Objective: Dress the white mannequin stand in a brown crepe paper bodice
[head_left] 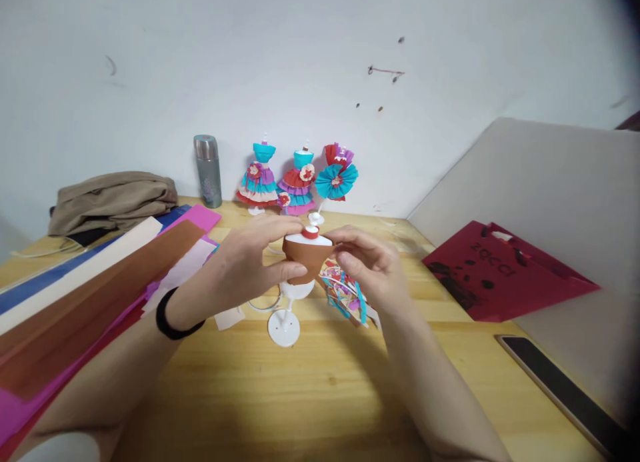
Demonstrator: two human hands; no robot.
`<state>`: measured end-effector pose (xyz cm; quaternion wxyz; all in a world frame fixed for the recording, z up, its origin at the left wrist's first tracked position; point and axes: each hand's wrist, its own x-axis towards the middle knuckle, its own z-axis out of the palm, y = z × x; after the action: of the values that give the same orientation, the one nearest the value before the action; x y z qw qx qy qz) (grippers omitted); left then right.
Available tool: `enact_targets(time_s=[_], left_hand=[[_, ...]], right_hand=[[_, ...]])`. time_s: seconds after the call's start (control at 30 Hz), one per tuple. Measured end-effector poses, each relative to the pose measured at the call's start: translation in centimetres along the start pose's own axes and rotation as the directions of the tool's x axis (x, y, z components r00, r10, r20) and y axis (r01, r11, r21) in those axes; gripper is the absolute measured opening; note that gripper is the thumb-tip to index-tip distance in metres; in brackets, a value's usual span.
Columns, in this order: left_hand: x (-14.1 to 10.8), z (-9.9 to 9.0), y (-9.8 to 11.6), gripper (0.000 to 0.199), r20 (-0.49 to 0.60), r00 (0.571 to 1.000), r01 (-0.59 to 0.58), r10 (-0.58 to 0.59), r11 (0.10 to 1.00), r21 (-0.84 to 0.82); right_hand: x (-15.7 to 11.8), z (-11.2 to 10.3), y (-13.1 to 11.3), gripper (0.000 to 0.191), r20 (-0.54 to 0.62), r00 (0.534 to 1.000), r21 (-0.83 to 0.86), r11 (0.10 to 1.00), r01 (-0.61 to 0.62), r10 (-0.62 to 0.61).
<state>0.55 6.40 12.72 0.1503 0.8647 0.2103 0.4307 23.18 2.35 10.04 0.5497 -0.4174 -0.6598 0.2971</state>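
Note:
A small white mannequin stands on a round base on the table, leaning slightly. Brown crepe paper wraps its chest, and a red band circles its neck. From the left, my left hand grips the wrapped torso, its thumb in front and fingers behind. My right hand has its fingers curled and pinched at the right edge of the brown wrap; the fingertips are partly hidden. Just behind the right hand lies a pile of coloured paper scraps.
Mannequins in paper dresses stand against the wall beside a thermos. Paper sheets and a brown cloth lie left. A red paper bag and a phone are right. A paper scrap lies near the base.

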Motion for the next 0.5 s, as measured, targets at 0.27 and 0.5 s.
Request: enact_targets(time_s=[0.27,0.5], left_hand=[[-0.1,-0.5,-0.7,0.048,0.035,0.993,0.116,-0.114,0.989,-0.095],[-0.1,1.1,-2.5,0.091,0.306,0.897,0.437,-0.32,0.749,-0.498]], right_hand=[[0.2,0.3,-0.7,0.021,0.13,0.99,-0.147,0.989,-0.029,0.048],[-0.3,1.3,0.7,0.023,0.162,0.979,-0.162,0.982,-0.098,0.125]])
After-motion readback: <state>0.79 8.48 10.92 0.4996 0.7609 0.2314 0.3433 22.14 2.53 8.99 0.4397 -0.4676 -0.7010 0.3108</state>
